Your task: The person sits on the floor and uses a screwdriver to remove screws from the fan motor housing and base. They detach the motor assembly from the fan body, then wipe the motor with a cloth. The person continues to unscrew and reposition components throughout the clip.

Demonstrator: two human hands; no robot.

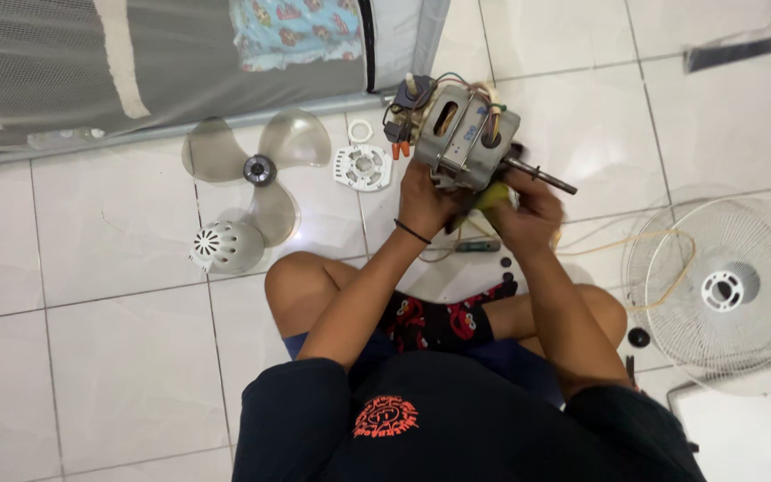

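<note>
Metal fan motor (461, 134) sits clamped in my left hand (423, 201); its shaft (542, 177) points right, above my right hand (528, 214), fingers curled on a yellow cloth (493, 196).

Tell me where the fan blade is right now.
In the head view the translucent grey fan blade lies flat on the white tiled floor, upper left of the person's left hand, between the small round white cap and the white ribbed motor cover.

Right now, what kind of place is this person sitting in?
Probably a room at home, not a workshop. The person sits on a white tiled floor, a mesh playpen stands nearby, and both hands hold a fan motor beside loose fan blades.
</note>
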